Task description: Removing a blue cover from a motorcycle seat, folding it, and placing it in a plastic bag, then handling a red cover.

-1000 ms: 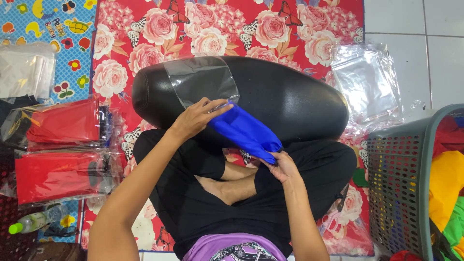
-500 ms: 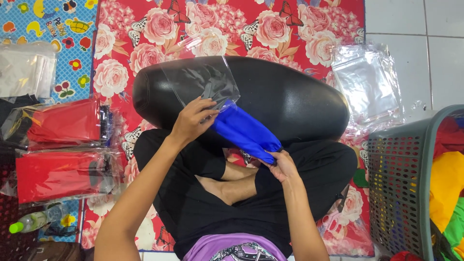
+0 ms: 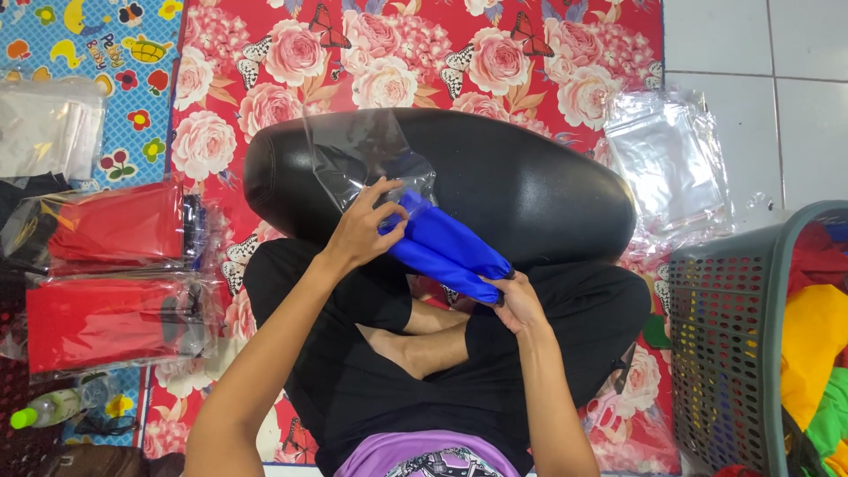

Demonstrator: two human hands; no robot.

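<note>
A folded blue cloth (image 3: 450,250) lies across the near edge of a black padded cushion (image 3: 530,190) in my lap. My left hand (image 3: 367,230) pinches the mouth of a clear plastic bag (image 3: 358,155) over the cloth's far end, which is partly inside the bag. My right hand (image 3: 517,300) grips the near end of the blue cloth. I sit cross-legged in black trousers on a red floral mat (image 3: 424,53).
Red cloths packed in clear bags (image 3: 106,274) are stacked at the left, with white bags (image 3: 44,128) behind them. A pile of clear bags (image 3: 671,163) lies at the right. A grey basket (image 3: 733,344) holds coloured cloths. A small bottle (image 3: 53,406) lies at lower left.
The clear bag has lifted off the cushion and its mouth has come over the blue cloth's end. My left hand has curled tighter around bag and cloth.
</note>
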